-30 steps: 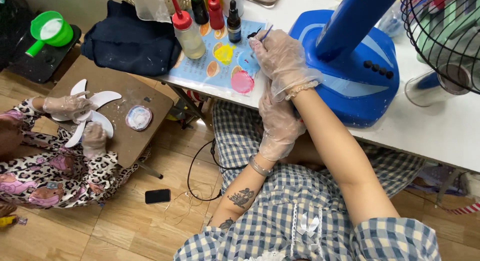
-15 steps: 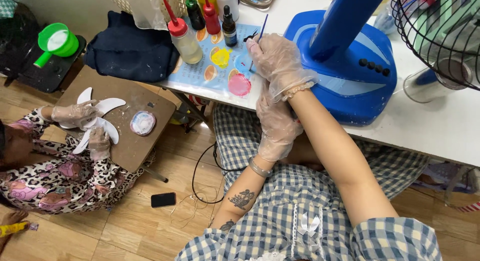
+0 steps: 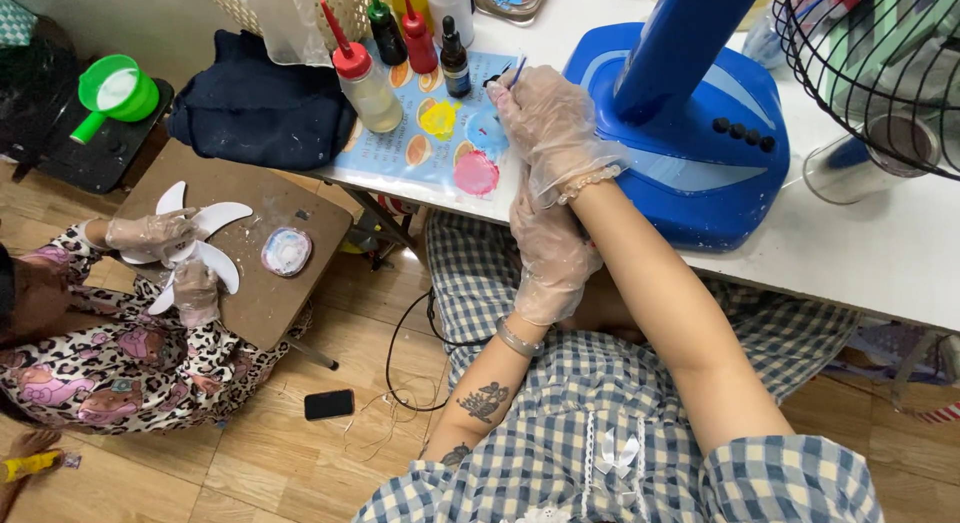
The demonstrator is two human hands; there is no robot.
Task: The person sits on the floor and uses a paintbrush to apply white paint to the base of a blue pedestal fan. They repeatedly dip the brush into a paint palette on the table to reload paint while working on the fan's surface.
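My right hand (image 3: 545, 123), in a clear plastic glove, is shut on a thin paintbrush (image 3: 514, 75) whose tip sits by the blue blob on a paint sheet (image 3: 440, 133). The sheet lies on the white table and carries yellow, orange, blue and pink blobs. My left hand (image 3: 550, 253), also gloved, rests just under my right wrist at the table's edge and holds nothing. A large blue fan base (image 3: 690, 153) stands right beside my right hand.
Squeeze bottles of red (image 3: 358, 68), green and red paint and a dark dropper bottle (image 3: 455, 58) stand behind the sheet. A wire fan cage (image 3: 880, 53) is at the top right. At the left, another person's gloved hands hold a white fan blade (image 3: 195, 253) on a low brown table (image 3: 300, 213). A phone (image 3: 328, 404) lies on the floor.
My right hand has shifted the brush slightly toward the blue blob. My left hand stays under the wrist. The other person's hands keep working on the white blade.
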